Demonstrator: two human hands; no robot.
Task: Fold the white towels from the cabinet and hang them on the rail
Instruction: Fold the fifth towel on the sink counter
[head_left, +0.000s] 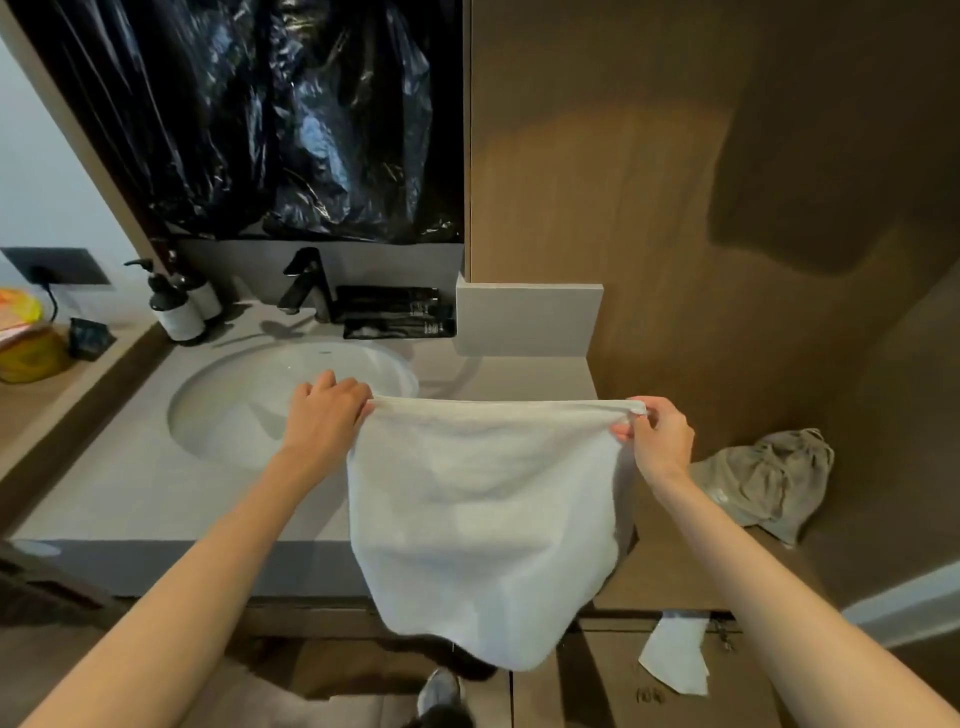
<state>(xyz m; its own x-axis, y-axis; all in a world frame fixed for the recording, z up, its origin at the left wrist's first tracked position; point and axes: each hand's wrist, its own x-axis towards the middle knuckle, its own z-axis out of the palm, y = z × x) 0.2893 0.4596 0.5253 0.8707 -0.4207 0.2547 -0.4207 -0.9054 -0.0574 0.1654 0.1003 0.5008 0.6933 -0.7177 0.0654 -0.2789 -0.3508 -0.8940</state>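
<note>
one towel (483, 519), white, held up in the air in front of the counter (130, 483) edge. top hem is stretched flat between the two hands, the rest hangs loose past the counter front. can't tell if it's a single or a doubled layer.

left hand (327, 410): fingers curled over the top-left corner, gripping it. right hand (660, 436): pinching the top-right corner between thumb and fingers. both forearms bare.

behind the left hand: one round sink (249, 405) set in the counter, one black faucet (309, 283) at its back edge. two pump bottles (176, 312) stand touching at the back-left corner. flat black packets (395, 312) lie stacked just right of the faucet, count unclear. black plastic sheet (285, 119) covers the wall above the sink.

right of the towel: one crumpled grey cloth (769, 478) on a lower wood ledge (675, 571), against the wood wall (675, 182). one white paper (675, 654) hangs below the ledge front.

far left: one yellow bag (26, 353) on a side shelf. bottom centre: one shoe (439, 691) on the floor, under the towel's lower edge.
</note>
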